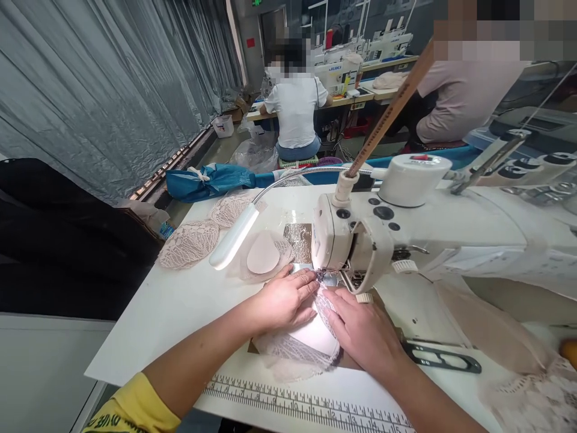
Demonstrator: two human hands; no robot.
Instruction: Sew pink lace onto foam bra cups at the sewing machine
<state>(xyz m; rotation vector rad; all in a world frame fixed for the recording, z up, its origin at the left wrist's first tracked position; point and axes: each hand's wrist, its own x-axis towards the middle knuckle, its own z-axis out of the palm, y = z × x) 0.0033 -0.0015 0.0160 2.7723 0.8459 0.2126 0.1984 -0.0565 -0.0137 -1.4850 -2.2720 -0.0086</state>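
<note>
A white sewing machine (406,228) stands on a white table (171,313). Under its needle lies a pale padded cup covered with lace (306,343). My left hand (283,300) lies flat on the left side of the cup, fingers stretched toward the needle. My right hand (360,328) presses flat on the right side, fingers pointing at the presser foot. Both hands hold the lace down on the cup.
A gooseneck lamp (232,237) hangs over more lace cups (189,243) and a pad (262,254) at the left. Black thread snips (444,358) lie right of my hand. A printed ruler (311,406) runs along the front edge. Two people sit at machines behind.
</note>
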